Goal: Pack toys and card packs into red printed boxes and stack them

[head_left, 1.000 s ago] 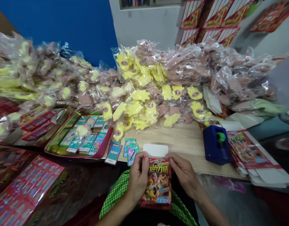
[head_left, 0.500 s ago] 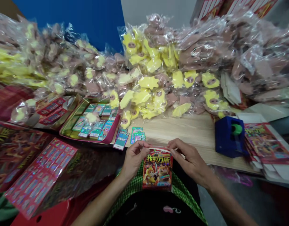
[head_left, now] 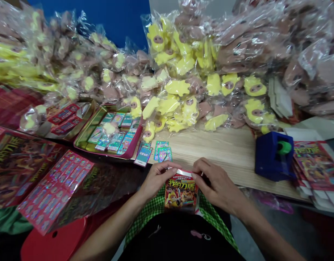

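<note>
While the left hand (head_left: 157,179) and right hand (head_left: 217,181) pinch the top edge of one glossy printed card packet (head_left: 180,194) between fingers and thumbs, it hangs just off the near edge of the pale wood-grain table (head_left: 224,152). Beyond lie two small groups of shiny loose cards (head_left: 163,152), one blue tape dispenser (head_left: 272,156), and heaped crinkly plastic bags of yellow and pink soft toys (head_left: 178,87) against a blue wall (head_left: 120,21).

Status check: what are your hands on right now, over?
Left hand and right hand pinching top edge of printed packet. Loose cards on table just beyond. Tape dispenser off to the right.
</note>
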### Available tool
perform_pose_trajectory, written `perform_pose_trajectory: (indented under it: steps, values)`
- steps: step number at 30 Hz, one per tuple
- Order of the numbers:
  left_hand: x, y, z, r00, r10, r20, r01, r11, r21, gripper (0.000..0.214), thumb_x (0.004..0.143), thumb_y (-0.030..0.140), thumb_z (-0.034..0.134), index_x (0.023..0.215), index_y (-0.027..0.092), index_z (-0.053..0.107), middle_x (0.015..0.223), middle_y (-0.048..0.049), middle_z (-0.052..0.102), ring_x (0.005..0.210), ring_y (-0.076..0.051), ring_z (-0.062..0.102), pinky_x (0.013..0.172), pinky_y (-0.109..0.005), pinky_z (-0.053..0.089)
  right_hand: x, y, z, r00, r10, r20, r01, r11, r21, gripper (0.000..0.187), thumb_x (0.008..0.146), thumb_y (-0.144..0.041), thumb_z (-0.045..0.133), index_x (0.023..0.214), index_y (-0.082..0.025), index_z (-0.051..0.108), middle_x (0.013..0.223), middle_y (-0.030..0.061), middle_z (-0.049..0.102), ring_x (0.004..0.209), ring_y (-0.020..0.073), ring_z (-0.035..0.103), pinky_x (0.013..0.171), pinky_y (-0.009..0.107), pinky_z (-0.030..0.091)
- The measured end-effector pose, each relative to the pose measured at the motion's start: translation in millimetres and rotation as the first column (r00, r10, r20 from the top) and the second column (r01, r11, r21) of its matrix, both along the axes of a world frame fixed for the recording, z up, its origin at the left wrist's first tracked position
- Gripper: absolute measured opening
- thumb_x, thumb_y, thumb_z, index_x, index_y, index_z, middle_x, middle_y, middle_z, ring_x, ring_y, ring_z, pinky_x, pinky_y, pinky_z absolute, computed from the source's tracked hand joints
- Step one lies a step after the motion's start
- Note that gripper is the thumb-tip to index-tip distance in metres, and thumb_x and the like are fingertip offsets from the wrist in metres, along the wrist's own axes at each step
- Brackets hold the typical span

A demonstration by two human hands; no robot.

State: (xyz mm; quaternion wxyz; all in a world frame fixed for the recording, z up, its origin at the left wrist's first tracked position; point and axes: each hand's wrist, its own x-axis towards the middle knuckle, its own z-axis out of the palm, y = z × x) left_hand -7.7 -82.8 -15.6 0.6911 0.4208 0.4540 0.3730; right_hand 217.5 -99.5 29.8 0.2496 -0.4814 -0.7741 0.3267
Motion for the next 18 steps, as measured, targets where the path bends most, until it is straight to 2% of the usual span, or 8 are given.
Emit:
perform_pose_trajectory:
  steps: [3,6,9,12,15,17,18]
  values:
    - [-9.3,-7.7,-15.0,0.996,-0.017,-0.083,0.027,0.992,0.124,0.039,0.089,0.056,0.073,0.097,0.019,0.082,0.090,-0.0050,0.078,0.083,-0.018,0.069,0.081,-0.030,0.052,-4.7,-10.4,-10.8,0.999,0.040,0.010,-0.041,0.998,0.047,0.012,0.099,-0.014,0.040,0.098,-0.021,0.049,0.097,0.0066,0.054,0.086,0.0228,0.057,0.074,0.034,0.044]
    - [-13.9,-11.4,-20.2,0.989,-0.059,-0.136,0.095,0.956,0.278,0.041,0.091,0.056,0.071,0.101,0.019,0.081,0.105,-0.0094,0.078,0.102,-0.024,0.070,0.094,-0.036,0.052,-4.9,-12.4,-18.2,0.999,0.045,-0.004,-0.045,0.997,0.064,0.018,0.097,-0.008,0.040,0.099,-0.022,0.050,0.098,0.0069,0.055,0.086,0.0225,0.058,0.075,0.035,0.046]
    - [-11.3,-9.0,-15.0,0.981,-0.126,-0.148,0.169,0.927,0.335,0.038,0.088,0.051,0.076,0.108,0.019,0.078,0.112,-0.0099,0.076,0.106,-0.024,0.070,0.096,-0.037,0.052,0.0,-9.8,-20.5,0.993,0.056,-0.105,-0.055,0.998,0.012,0.017,0.097,-0.010,0.044,0.098,-0.023,0.055,0.096,0.0054,0.060,0.088,0.0224,0.061,0.076,0.035,0.047]
    - [-5.0,-3.6,-4.7,0.962,-0.173,-0.210,0.236,0.915,0.327,0.036,0.092,0.049,0.072,0.114,0.021,0.076,0.107,-0.0075,0.075,0.097,-0.022,0.069,0.090,-0.034,0.053,3.8,-13.2,-21.7,0.975,-0.037,-0.221,0.026,0.998,-0.051,0.014,0.099,-0.013,0.050,0.102,-0.024,0.058,0.094,0.0027,0.066,0.085,0.0206,0.064,0.074,0.032,0.050]
    - [-0.3,-1.2,2.0,0.939,-0.226,-0.260,0.310,0.883,0.352,0.034,0.096,0.049,0.067,0.117,0.022,0.073,0.108,-0.0064,0.072,0.100,-0.021,0.068,0.093,-0.034,0.052,3.1,-23.4,-25.6,0.970,-0.114,-0.213,0.133,0.988,0.078,0.017,0.101,-0.013,0.048,0.110,-0.023,0.057,0.100,0.0049,0.067,0.089,0.0213,0.066,0.077,0.033,0.053]
    - [1.5,-2.7,2.0,0.925,-0.253,-0.284,0.350,0.859,0.374,0.035,0.097,0.048,0.065,0.121,0.023,0.070,0.112,-0.0069,0.070,0.105,-0.022,0.067,0.096,-0.035,0.051,2.5,-29.3,-27.7,0.982,-0.070,-0.173,0.097,0.983,0.154,0.020,0.102,-0.011,0.045,0.113,-0.023,0.058,0.108,0.0083,0.066,0.100,0.0237,0.065,0.084,0.037,0.053]
    - [2.4,-4.0,1.4,0.919,-0.260,-0.297,0.363,0.851,0.379,0.035,0.098,0.048,0.064,0.123,0.023,0.069,0.113,-0.0074,0.070,0.107,-0.022,0.066,0.097,-0.035,0.051,3.2,-31.0,-27.6,0.987,-0.044,-0.154,0.067,0.986,0.153,0.021,0.103,-0.011,0.044,0.112,-0.023,0.059,0.109,0.0091,0.066,0.103,0.0240,0.065,0.086,0.037,0.053]
